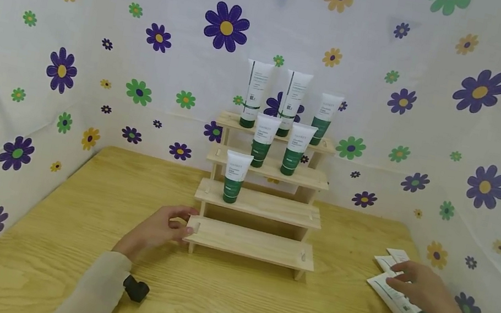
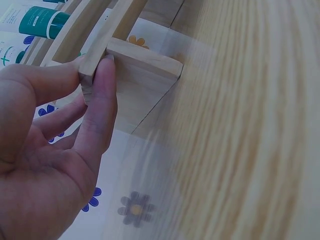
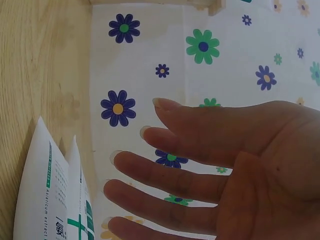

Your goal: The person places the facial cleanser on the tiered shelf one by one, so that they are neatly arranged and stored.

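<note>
"Stand (image 1: 272,205) of pale wood, stepped in four tiers: who has hold of it?"

"The left hand (image 1: 154,229). Its grip pinches the left end of the lowest step (image 1: 247,243), thumb above and a finger beneath, as the left wrist camera shows."

"And the right hand (image 1: 426,299)?"

"Released. Its fingers reach out loosely over the loose tubes (image 1: 397,305), which lie overlapping on the right part of the table (image 1: 206,294), well apart from the stand. The right wrist camera shows two of them just beside the fingertips. Whether any finger touches one I can't tell, nor the full count, since the hand covers part of the pile."

"What is up on the tiers?"

"Six tubes, upright on their green ends. On top are two taller white tubes (image 1: 255,93) and, at the right, a shorter white-and-green tube (image 1: 325,116). Below that come a matching pair (image 1: 299,148), then a single short one (image 1: 235,176) left of centre on the third tier."

"What's around it?"

"White cloth (image 1: 168,80) printed with purple, green and yellow flowers, behind and along both sides. A small black device (image 1: 136,289) sits at each wrist, by pale sleeves (image 1: 97,286)."
</note>
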